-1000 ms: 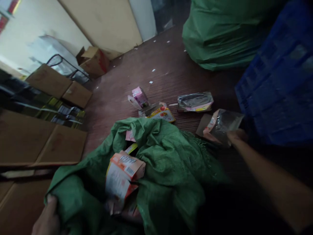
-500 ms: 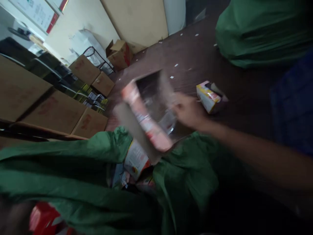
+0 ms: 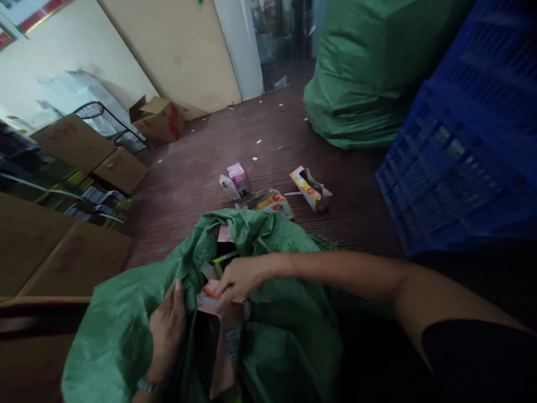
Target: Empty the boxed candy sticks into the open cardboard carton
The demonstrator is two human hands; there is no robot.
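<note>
Flattened carton [image 3: 222, 341] half inside green sack [image 3: 289, 336]; at least 3 loose cartons [image 3: 274, 202] lie on floor [image 3: 188, 168].
Left hand [image 3: 168, 330] clutches the sack's rim; right hand [image 3: 237, 278] pinches the carton's top.

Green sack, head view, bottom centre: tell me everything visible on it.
The green sack looks like woven plastic cloth. It lies crumpled and slumped on the dark floor, with its mouth open toward the camera. Cartons show inside, and one flattened carton stands in the opening. The left hand lies against the mouth's left edge with fingers stretched; whether it grips is unclear. The right hand reaches over the sack and pinches that carton's top. A frayed fringe shows along the far right edge.
</note>
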